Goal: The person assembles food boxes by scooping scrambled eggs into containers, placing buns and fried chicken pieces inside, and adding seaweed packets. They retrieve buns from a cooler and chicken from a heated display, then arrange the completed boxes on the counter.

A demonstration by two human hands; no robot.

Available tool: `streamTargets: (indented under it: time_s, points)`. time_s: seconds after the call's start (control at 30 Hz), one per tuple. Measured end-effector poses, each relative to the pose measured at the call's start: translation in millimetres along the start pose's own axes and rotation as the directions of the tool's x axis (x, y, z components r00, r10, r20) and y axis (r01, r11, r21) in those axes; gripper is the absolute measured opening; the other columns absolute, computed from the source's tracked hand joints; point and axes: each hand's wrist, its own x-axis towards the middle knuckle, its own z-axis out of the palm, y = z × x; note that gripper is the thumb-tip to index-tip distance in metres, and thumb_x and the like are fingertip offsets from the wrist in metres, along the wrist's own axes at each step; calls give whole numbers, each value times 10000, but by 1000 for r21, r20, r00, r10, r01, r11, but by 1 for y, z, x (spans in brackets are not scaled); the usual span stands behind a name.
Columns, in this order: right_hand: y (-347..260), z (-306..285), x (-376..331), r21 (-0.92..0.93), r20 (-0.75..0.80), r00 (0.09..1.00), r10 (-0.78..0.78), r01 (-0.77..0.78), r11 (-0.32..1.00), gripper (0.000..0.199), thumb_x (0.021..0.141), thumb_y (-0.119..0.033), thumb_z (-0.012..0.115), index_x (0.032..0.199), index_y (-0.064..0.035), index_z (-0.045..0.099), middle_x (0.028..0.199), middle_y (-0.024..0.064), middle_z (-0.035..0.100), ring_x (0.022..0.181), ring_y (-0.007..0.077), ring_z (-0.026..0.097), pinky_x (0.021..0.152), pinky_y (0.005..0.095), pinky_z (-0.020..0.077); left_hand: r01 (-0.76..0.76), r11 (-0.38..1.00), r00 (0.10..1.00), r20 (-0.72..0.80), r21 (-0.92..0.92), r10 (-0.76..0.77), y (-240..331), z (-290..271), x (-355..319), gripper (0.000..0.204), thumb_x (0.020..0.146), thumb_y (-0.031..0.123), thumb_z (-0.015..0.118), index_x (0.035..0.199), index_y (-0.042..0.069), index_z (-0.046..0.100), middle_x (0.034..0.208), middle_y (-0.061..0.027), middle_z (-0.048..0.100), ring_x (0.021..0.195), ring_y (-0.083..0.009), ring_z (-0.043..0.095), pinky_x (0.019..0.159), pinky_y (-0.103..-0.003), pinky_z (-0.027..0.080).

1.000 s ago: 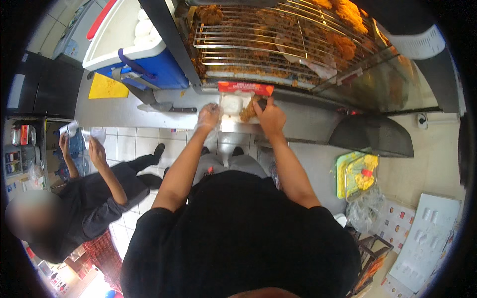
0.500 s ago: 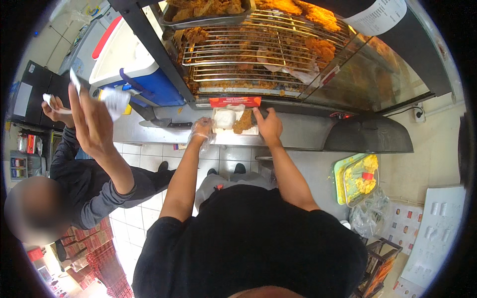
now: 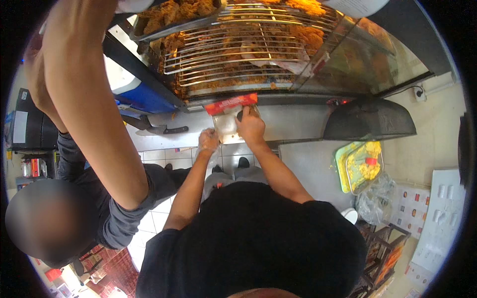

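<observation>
While our right hand (image 3: 251, 126) pinches the clear red-topped bag (image 3: 229, 119) at upper centre and our gloved left hand (image 3: 207, 141) curls at its lower corner, we risk the co-worker's raised arm (image 3: 87, 104) knocking it off the bench (image 3: 298, 124).

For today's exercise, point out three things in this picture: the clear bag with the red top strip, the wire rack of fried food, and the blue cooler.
clear bag (image 3: 229, 121), head view, on its clear front.
wire rack (image 3: 238, 54), head view, on its middle bars.
blue cooler (image 3: 144, 97), head view, on its blue side wall.
</observation>
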Motion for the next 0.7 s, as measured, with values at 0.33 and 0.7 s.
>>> streamTargets:
  time_s: [0.33,0.7]
  points:
    - [2,-85,19,292,-99,944,316,-276,916,503,783,-491,659,1019,-70,515,716,143,652,627,342,644,544,434,495,-44,988,998,-44,-145,38,-2,-16,-11,416,829,321,613,926,-81,649,746,-194,669,634,-265,669,619,-331,528]
    - [10,-70,20,252,148,920,364,-391,885,598,827,-568,536,1057,-17,503,792,189,652,748,377,647,633,449,517,12,963,1000,5,-269,-11,-82,19,34,368,856,228,628,1033,-92,586,845,-161,636,648,-213,634,565,-324,568]
